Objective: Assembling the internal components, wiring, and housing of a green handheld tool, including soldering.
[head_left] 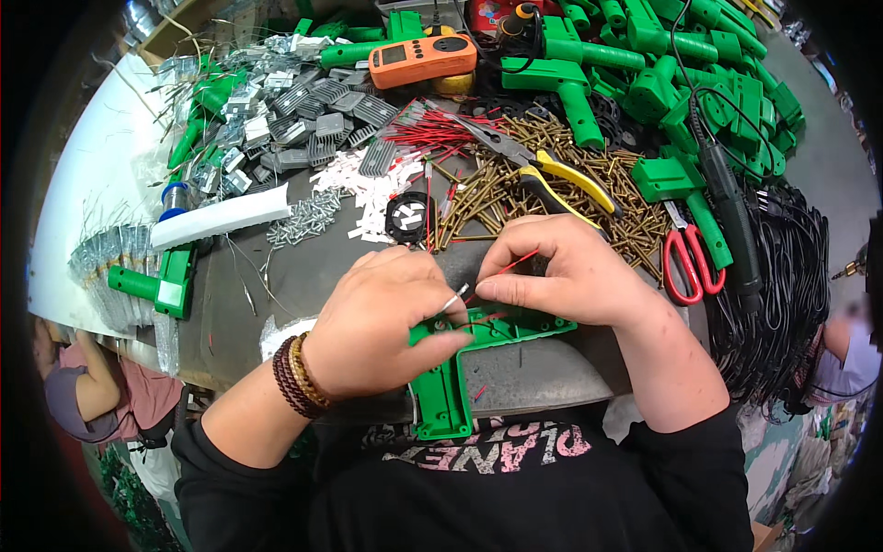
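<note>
An opened green plastic housing half (445,397), shaped like a pistol grip, lies at the bench's near edge with its hollow side up. Over its upper part is my left hand (382,313), fingers closed on a thin wire with a white end (454,298). Close beside it, my right hand (568,269) pinches a thin red wire (518,262) between thumb and forefinger. More red wire runs inside the housing below my fingers. Where the two wires meet is hidden by my fingertips.
Beyond my hands lie brass-coloured rods (487,198), pliers (552,170), white pieces (363,189) and grey finned heatsinks (322,110). Red-handled scissors (685,267), a soldering iron (727,198) and black cables (782,276) are at right. Green housings (662,46) and an orange meter (423,61) stand behind.
</note>
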The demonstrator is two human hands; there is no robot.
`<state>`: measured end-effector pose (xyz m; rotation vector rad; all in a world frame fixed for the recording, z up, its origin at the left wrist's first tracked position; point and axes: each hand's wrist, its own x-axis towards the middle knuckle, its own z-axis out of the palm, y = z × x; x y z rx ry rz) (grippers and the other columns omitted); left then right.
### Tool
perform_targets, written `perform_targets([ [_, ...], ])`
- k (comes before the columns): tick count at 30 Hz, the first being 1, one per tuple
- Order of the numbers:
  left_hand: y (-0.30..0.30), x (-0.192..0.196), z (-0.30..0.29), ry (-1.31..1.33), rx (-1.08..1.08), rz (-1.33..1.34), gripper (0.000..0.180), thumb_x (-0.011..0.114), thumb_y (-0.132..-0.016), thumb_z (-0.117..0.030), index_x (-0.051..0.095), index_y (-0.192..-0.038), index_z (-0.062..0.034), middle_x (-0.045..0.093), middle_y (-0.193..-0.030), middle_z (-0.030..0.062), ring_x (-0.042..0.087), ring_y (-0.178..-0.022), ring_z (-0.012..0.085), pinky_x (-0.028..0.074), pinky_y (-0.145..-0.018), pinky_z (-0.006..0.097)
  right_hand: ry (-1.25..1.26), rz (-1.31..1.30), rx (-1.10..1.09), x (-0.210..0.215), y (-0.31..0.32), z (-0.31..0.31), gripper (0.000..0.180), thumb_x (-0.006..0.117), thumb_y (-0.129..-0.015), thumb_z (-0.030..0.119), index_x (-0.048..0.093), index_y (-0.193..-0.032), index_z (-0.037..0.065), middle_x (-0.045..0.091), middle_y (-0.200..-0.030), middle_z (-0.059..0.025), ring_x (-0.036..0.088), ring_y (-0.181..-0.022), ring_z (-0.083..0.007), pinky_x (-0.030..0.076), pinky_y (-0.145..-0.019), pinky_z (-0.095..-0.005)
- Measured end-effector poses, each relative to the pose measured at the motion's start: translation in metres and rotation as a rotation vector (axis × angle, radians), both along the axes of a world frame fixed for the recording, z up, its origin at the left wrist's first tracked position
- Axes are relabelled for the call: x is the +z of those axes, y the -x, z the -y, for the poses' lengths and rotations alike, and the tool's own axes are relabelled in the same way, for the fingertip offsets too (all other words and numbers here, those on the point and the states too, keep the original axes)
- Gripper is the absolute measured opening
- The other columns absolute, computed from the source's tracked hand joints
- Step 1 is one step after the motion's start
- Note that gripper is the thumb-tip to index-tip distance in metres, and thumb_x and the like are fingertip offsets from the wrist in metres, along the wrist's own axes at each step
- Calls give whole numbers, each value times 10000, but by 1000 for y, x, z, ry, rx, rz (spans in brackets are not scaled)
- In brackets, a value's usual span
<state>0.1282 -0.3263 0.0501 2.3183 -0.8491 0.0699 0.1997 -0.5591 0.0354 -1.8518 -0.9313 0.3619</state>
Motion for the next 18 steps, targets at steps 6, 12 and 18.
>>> perform_targets([
  [6,6,4,-13,192,59,-238,114,768,-801,-99,682,-839,-35,647,-859,67,594,-784,188,460,-740,301,134,367,-6,1,-1,8,144,753,-762,172,696,-819,52,646,-800,-95,634,-807,-293,494,-723,-398],
  [12,23,-18,-25,879,260,-508,120,731,-901,-96,710,-934,17,656,-899,54,589,-828,109,465,-759,265,-117,831,-356,43,58,-7,223,765,-745,29,701,-959,35,659,-926,-91,653,-768,-252,525,-664,-339],
  [18,21,-28,-30,1028,165,-497,101,715,-912,-90,715,-934,8,661,-910,61,592,-849,109,463,-769,257,40,403,-248,1,71,-65,121,710,-848,118,653,-921,40,659,-865,-124,652,-726,-322,528,-631,-410],
])
